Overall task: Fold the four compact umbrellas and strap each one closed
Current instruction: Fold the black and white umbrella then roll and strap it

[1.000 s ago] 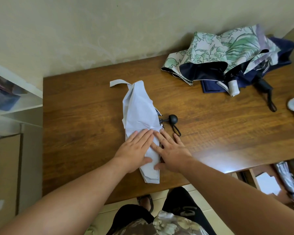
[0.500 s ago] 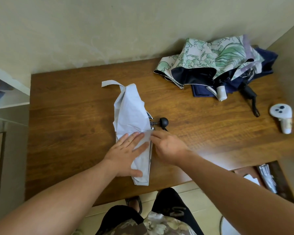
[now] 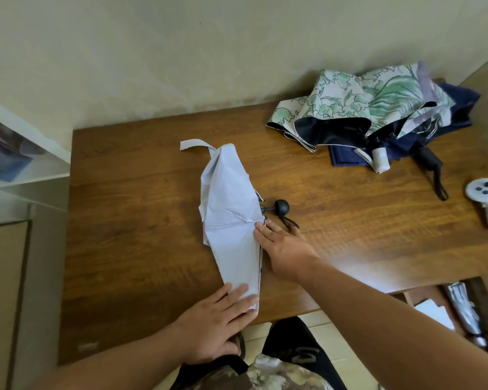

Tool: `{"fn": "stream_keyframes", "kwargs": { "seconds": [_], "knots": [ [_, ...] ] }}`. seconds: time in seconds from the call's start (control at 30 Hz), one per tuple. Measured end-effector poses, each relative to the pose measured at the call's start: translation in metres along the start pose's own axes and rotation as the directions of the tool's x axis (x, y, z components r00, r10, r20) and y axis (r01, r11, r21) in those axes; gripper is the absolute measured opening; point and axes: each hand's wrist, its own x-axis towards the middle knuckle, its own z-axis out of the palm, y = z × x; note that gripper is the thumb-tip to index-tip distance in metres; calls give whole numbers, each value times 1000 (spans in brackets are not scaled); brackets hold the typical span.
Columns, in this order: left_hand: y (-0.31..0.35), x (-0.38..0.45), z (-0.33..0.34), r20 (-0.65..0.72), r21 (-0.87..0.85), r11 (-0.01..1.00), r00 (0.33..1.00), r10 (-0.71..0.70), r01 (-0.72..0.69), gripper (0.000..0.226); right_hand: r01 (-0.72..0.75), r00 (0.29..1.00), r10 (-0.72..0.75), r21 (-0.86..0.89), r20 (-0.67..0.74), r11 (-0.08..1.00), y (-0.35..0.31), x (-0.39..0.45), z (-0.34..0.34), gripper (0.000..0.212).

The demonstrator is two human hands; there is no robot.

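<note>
A pale grey compact umbrella [image 3: 231,220] lies flattened on the wooden table [image 3: 130,220], its strap [image 3: 193,144] loose at the far end and its black round handle [image 3: 281,206] sticking out to the right. My left hand [image 3: 217,322] presses flat on the umbrella's near end by the table edge. My right hand [image 3: 285,246] lies flat against the canopy's right edge, fingers apart. At the back right, a green floral umbrella [image 3: 358,108] lies unfolded over a navy umbrella [image 3: 459,108] with a black handle [image 3: 430,161].
A white controller [image 3: 486,198] rests at the table's right edge. White shelving [image 3: 26,170] stands to the left. Below the table on the right, another wrapped umbrella-like item [image 3: 462,311] and papers lie on a lower surface. My legs are under the near edge.
My left hand slid down the canopy from its middle to the near end. My right hand opened and lies flat along the right edge.
</note>
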Motion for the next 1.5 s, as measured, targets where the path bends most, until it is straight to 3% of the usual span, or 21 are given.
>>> {"fn": "stream_keyframes", "kwargs": {
  "seconds": [0.13,0.23,0.27,0.33,0.37,0.4,0.43,0.57,0.67,0.73,0.87,1.1,1.2,1.37,1.5],
  "knots": [
    [-6,11,-31,7,-261,960,994,-107,105,51,11,1000,-11,-10,-1,1000,-6,2,-10,65],
    [-37,31,-85,-49,-531,784,912,-407,322,40,-17,1000,17,-10,9,1000,-12,5,-15,64],
    [-53,38,-104,-129,-579,718,827,-548,385,32,-27,999,28,-6,18,1000,-13,3,-15,71],
    [-86,50,-138,-243,-673,545,547,-801,500,13,-37,999,38,-11,14,999,-16,-3,-7,92],
    [-101,56,-154,-236,-721,443,412,-880,533,17,-45,999,45,-13,9,999,-18,-6,-2,100],
    [-115,61,-168,-186,-778,338,320,-929,529,24,-59,998,59,-7,5,998,-20,-8,2,106],
    [-127,67,-180,-111,-829,244,281,-953,502,27,-76,997,76,7,-3,997,-22,-8,5,108],
    [-154,89,-203,208,-867,-44,281,-937,496,46,-92,996,93,53,-12,994,-30,-1,4,110],
    [-160,100,-208,280,-881,-117,304,-911,459,58,-81,997,81,50,-15,995,-26,-2,3,110],
    [-162,106,-213,273,-911,-126,347,-897,392,59,-79,997,80,42,-10,996,-23,-3,3,110],
    [-151,108,-222,194,-966,-104,396,-898,237,18,-87,996,87,16,4,996,-25,-2,0,110],
    [-132,73,-223,150,-989,-139,336,-930,57,28,-85,996,86,-8,34,996,-27,-5,-4,110],
    [-126,59,-228,152,-988,-145,303,-941,46,37,-81,996,82,-16,43,997,-27,-5,-7,108],
    [-121,45,-234,164,-986,-169,280,-946,5,22,-35,997,34,20,69,999,-19,-10,-21,87],
    [-124,37,-241,109,-994,-110,234,-966,7,31,-26,995,26,7,92,1000,-12,-18,-26,79]
  ]
}}
